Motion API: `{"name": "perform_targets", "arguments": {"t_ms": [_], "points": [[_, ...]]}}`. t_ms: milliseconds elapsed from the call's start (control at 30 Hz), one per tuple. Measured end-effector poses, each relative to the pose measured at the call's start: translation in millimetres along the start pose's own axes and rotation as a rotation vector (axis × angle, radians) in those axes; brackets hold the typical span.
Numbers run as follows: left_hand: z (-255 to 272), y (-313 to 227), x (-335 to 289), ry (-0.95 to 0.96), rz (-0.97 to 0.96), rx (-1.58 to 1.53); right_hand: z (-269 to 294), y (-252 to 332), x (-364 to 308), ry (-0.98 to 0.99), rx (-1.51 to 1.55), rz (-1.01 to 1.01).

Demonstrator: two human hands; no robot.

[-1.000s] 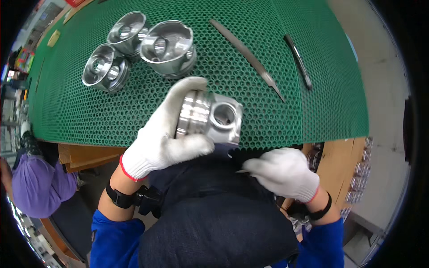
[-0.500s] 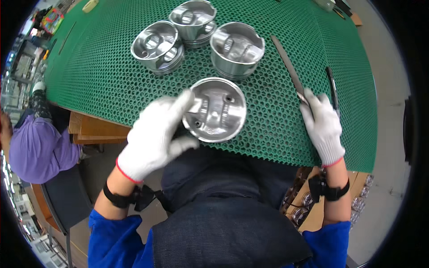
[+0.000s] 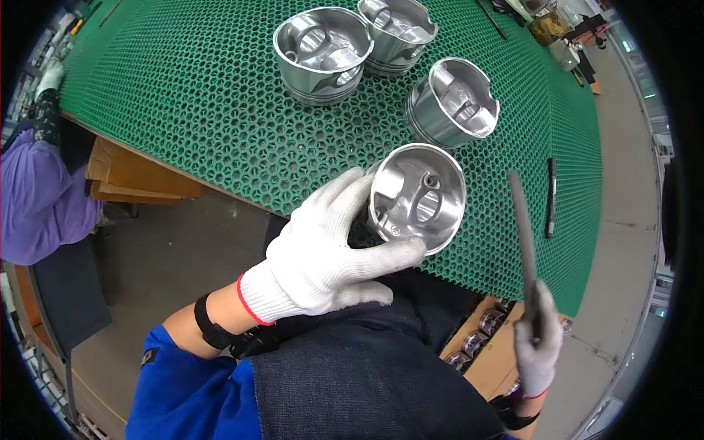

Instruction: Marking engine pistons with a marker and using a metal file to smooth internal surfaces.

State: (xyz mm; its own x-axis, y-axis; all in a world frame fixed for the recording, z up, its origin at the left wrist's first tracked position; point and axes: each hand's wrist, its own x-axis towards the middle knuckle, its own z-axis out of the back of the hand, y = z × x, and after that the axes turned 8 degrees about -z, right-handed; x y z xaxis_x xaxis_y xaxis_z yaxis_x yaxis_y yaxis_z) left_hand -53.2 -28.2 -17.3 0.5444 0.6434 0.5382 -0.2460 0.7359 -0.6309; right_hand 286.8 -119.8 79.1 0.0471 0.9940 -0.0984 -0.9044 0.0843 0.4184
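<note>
My left hand [image 3: 315,253], in a white knit glove, grips a shiny metal piston [image 3: 400,183] at the table's near edge. Its fingers lie along the piston's left side, and the thumb presses at the near rim. The piston's hollow, open end faces me, showing the pin bosses inside. In my right hand [image 3: 537,341], also gloved, is a long flat file [image 3: 523,227], held by its near end and pointing away from me, to the right of the piston. Beyond the held piston stand three more pistons, at the left [image 3: 323,51], far middle [image 3: 400,33] and right [image 3: 455,103].
A green honeycomb mat [image 3: 220,125] covers the table. To the right lies a black pen [image 3: 551,198]. Below the near edge, a cardboard box [image 3: 499,367] holds several pistons. A person in purple [image 3: 51,198] sits at the left. Small items crowd the far right corner.
My right hand has lifted the file off the mat and drawn it toward me. My left hand has closed on the near piston, which is now tilted differently. The view has shifted left.
</note>
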Motion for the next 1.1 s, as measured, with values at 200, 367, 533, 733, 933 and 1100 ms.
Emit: {"name": "perform_targets", "arguments": {"t_ms": [200,367,533,733,933,1100], "points": [[-4.0,-3.8,-5.0,-0.018,0.042,0.064,12.5,122.5,108.0,0.355,-0.356,0.521],[-2.9,0.6,5.8,-0.002,-0.021,0.037,-30.2,149.8,167.4,0.338,-0.365,0.715],[-3.9,0.5,5.7,0.040,0.022,0.169,-29.6,103.5,164.8,0.243,-0.311,0.811],[-3.1,-4.1,10.8,0.037,0.022,0.112,-22.4,-16.9,67.5,0.324,-0.029,0.545],[-7.5,-10.7,-0.9,-0.088,0.153,0.203,-25.5,-79.8,30.7,-0.228,0.083,0.285],[-3.8,-52.1,16.8,0.273,0.388,0.487,-7.1,-46.1,62.6,-0.343,-0.398,0.181]]}}
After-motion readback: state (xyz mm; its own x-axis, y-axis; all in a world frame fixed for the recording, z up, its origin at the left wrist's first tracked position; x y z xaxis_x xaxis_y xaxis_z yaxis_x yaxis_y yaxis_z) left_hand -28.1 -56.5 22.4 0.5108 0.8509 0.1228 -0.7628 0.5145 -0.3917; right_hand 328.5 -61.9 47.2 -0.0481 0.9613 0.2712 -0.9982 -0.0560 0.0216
